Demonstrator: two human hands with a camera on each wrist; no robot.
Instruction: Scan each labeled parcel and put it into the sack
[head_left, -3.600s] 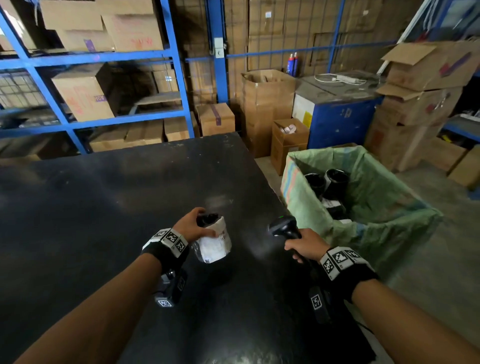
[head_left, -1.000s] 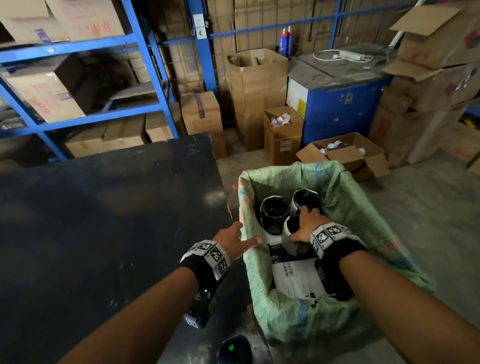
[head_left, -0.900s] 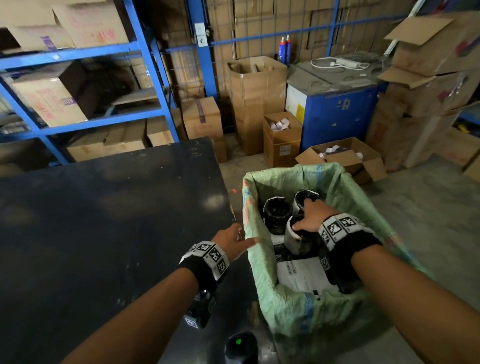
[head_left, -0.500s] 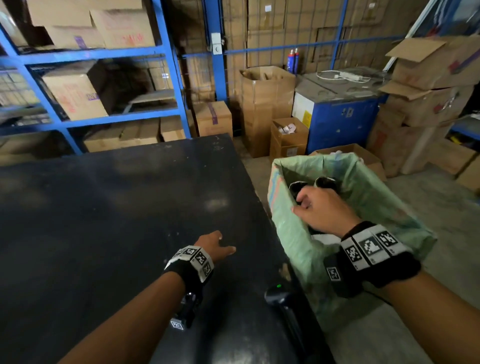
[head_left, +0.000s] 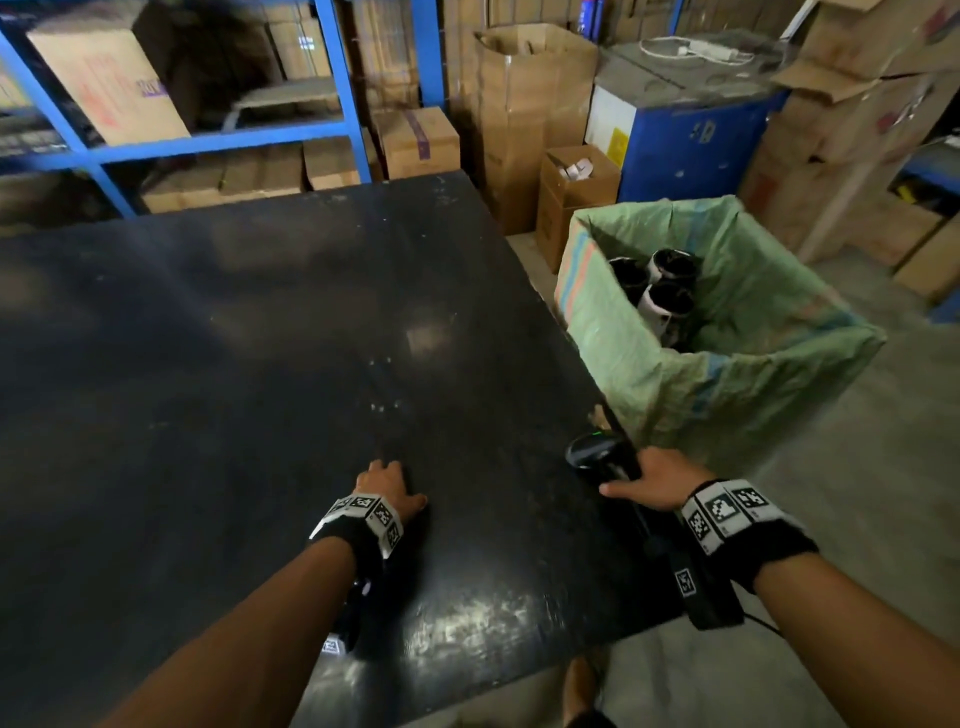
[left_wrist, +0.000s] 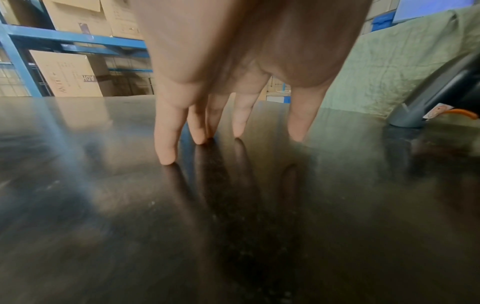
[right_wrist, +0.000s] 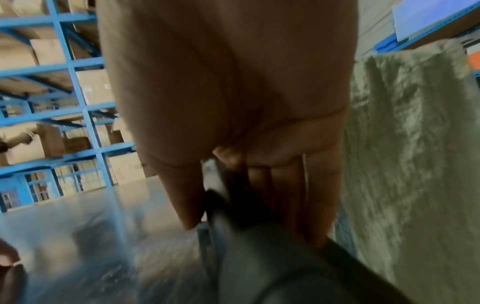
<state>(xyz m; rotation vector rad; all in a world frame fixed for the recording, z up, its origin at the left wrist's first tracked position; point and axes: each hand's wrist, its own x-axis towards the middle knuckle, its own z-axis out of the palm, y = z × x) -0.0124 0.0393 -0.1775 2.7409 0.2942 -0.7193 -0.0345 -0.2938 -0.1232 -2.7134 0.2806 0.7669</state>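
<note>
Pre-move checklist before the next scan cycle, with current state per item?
1. Right hand has the scanner: cannot tell; fingers lie along it, the grip is blurred in the right wrist view.
2. Scanner powered: ok, green light lit.
3. Left hand free: ok, fingertips on the table, holding nothing.
4. Next parcel within reach: not ok, none visible on the table.
5. Sack open and beside the table: ok.
6. Scanned parcels inside the sack: ok, three rolls visible.

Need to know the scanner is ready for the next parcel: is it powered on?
On, it seems: a small green light glows on the scanner head in the head view, where it lies at the table edge under the right hand.
</note>
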